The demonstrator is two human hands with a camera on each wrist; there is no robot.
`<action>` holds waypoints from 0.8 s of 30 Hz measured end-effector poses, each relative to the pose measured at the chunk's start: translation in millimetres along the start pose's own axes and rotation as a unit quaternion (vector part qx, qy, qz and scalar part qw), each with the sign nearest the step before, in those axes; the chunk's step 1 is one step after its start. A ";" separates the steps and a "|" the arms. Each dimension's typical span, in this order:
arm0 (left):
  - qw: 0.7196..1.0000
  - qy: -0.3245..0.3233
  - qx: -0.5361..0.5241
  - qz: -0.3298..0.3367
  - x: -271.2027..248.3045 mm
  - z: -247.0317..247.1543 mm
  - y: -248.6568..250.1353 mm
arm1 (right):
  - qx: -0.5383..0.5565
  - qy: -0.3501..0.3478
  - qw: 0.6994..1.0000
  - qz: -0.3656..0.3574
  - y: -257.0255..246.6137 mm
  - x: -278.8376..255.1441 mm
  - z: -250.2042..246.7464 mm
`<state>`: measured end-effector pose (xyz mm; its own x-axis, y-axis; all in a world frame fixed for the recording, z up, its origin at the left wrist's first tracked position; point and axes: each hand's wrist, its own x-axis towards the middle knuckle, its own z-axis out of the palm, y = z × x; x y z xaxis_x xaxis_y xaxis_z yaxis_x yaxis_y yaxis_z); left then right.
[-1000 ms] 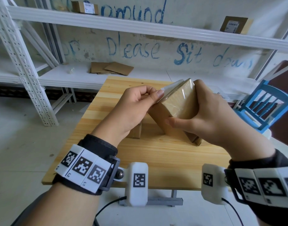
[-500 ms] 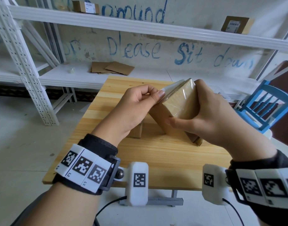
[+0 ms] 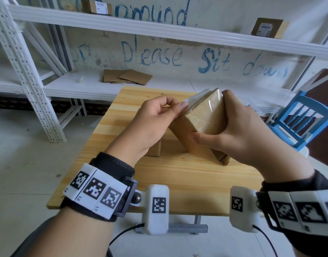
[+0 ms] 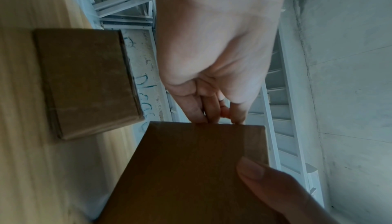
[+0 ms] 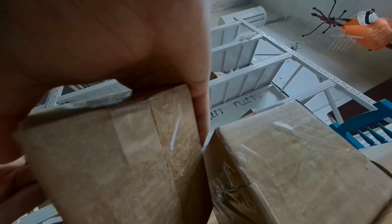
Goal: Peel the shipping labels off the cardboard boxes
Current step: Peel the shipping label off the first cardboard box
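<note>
A brown cardboard box (image 3: 183, 134) wrapped in clear tape stands tilted on one corner over the wooden table (image 3: 178, 182). My right hand (image 3: 217, 117) grips it, thumb on the near face and fingers over the top edge. My left hand (image 3: 179, 107) pinches the lifted corner of a white shipping label (image 3: 195, 97) at the box's upper left edge. In the left wrist view my fingertips (image 4: 212, 111) meet the held box (image 4: 191, 169) at its top edge. The right wrist view shows the taped box (image 5: 116, 152) and the label's raised edge (image 5: 84, 101).
A second box (image 3: 154, 150) lies on the table under my left hand, also seen as the box (image 4: 84, 83). Another taped box (image 5: 297, 160) sits right of the held one. White shelving (image 3: 159, 32) carries labelled boxes and flat cardboard (image 3: 128, 76). A blue chair (image 3: 306, 119) stands at the right.
</note>
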<state>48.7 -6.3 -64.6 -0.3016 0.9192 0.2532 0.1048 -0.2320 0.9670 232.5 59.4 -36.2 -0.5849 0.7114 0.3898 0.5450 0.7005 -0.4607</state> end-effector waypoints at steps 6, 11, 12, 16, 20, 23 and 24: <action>1.000 0.003 0.003 0.001 -0.1 -0.1 -0.8 | 0.003 0.000 1.000 0.001 -0.2 -0.2 -0.2; 1.000 -0.002 0.002 0.004 -0.2 0.1 0.3 | 0.006 0.000 1.000 0.001 -0.3 -0.3 -0.7; 1.000 -0.004 0.005 0.004 -0.5 -0.2 0.6 | 0.006 0.000 1.000 0.001 -0.3 -0.3 -0.6; 1.000 -0.010 0.006 0.008 -0.7 -0.6 1.4 | 0.005 0.002 1.000 0.001 0.0 -0.3 -0.1; 1.000 -0.009 0.001 0.006 -0.3 0.1 0.7 | 0.007 0.000 1.000 0.002 0.0 -0.3 -0.4; 1.000 -0.006 0.000 0.005 0.2 0.1 0.7 | 0.005 0.000 1.000 -0.002 -0.6 -0.9 -1.2; 1.000 -0.007 -0.001 0.005 0.3 -0.1 0.8 | 0.006 -0.001 1.000 -0.002 -0.8 -1.0 -1.3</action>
<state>48.6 -6.3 -63.8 -0.2875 0.9213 0.2617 0.1053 -0.2411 0.9648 233.4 58.2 -35.2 -0.5883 0.7082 0.3903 0.5352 0.7028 -0.4687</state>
